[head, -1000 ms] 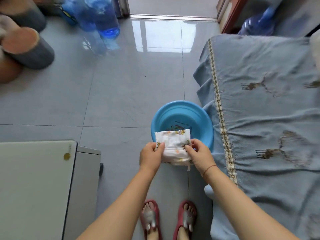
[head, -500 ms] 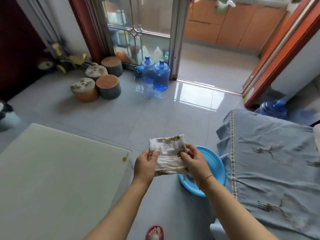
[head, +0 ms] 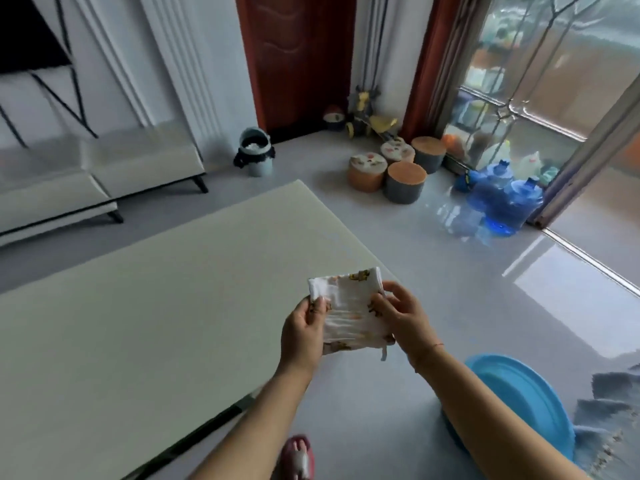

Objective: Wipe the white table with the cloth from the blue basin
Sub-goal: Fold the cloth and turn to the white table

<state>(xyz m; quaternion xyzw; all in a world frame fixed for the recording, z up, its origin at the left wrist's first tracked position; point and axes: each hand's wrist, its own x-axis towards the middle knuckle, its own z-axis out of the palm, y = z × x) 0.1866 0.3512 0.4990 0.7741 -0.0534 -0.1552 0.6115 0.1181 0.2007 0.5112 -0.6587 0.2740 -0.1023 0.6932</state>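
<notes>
Cloth (head: 349,313): folded white, small printed figures, held in the air above the near right edge of the white table (head: 145,306)
Left hand (head: 304,332): pinching the cloth's left edge
Right hand (head: 401,313): gripping its right edge
Blue basin (head: 519,396): on the floor, lower right, behind the right forearm

White tabletop (head: 145,323) spreading across the left, lying bare. Grey tiled floor (head: 433,271) carrying a blue basin (head: 519,403) at near right, round stools (head: 405,181) and blue water bottles (head: 502,202) sitting far right.
</notes>
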